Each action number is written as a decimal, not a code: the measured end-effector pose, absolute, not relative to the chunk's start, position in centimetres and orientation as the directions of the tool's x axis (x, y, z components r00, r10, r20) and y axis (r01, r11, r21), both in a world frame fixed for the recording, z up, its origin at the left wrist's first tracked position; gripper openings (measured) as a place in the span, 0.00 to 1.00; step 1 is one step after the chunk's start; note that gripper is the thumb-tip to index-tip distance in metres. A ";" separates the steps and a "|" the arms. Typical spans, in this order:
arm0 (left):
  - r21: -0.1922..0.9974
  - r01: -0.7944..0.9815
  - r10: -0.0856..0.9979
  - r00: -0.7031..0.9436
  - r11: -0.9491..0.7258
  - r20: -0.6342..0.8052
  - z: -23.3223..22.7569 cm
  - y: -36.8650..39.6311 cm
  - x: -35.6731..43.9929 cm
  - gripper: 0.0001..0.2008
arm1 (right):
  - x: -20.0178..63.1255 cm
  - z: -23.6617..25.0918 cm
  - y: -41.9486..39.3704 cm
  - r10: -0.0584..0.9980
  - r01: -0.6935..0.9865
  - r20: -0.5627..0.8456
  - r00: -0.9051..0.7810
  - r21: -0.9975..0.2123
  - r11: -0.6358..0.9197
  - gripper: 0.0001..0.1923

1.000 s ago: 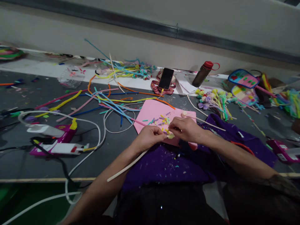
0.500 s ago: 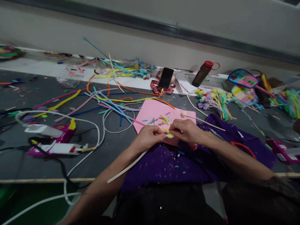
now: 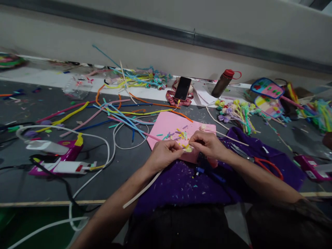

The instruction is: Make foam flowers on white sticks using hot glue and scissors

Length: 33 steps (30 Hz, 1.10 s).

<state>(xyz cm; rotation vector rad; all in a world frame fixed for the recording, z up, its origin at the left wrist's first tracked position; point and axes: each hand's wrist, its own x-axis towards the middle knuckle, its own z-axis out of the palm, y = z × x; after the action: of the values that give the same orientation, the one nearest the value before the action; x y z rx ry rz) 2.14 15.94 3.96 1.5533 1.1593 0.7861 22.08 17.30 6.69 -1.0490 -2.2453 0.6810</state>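
Note:
My left hand [image 3: 167, 152] is closed in a pinch on a cream pipe cleaner [image 3: 142, 192], whose long stem runs back below the palm toward the left forearm. At its front end is a small pale-yellow tuft [image 3: 188, 149], between the fingertips of both hands. Thumb and forefinger of my right hand [image 3: 207, 144] are pinched together at that tuft; exactly what they grip is too small to make out. Under the hands lies a pink foam sheet [image 3: 160, 126], scattered with short yellow, purple and teal pipe cleaner snippets [image 3: 181, 133]. Another cream pipe cleaner [image 3: 224, 134] with a fluffy end lies by my right hand.
Orange-handled scissors [image 3: 268, 166] rest on the purple cloth [image 3: 166, 188]. Long coloured pipe cleaners [image 3: 124, 117] and white cables [image 3: 110, 152] spread leftward. Behind are a phone [image 3: 183, 88], a bottle [image 3: 222, 84] and pipe cleaner flowers [image 3: 237, 112]. A purple-pink device [image 3: 72, 152] sits left.
The view has shifted slightly, showing more of the scissors. Both hands stay together over the pink sheet, with the fingertips moved only a little. The cream stem's free end has swung slightly right.

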 end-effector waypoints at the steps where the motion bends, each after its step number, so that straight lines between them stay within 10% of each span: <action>1: 0.955 0.294 0.944 0.325 -0.040 -0.061 4.0 15.9 2.2 0.09 | 22.1 6.7 17.3 0.796 0.509 0.275 -0.539 -0.647 0.568 0.05; 33: 0.925 0.370 0.963 0.270 -0.090 -0.014 4.7 15.8 2.3 0.08 | 21.9 6.8 16.7 0.757 0.557 0.272 -0.594 -0.540 0.631 0.04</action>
<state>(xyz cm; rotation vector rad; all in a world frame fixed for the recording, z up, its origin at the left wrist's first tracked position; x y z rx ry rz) 2.30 15.82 4.70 1.6333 1.2506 0.8217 21.88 16.66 6.82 -1.0323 -2.3723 0.5569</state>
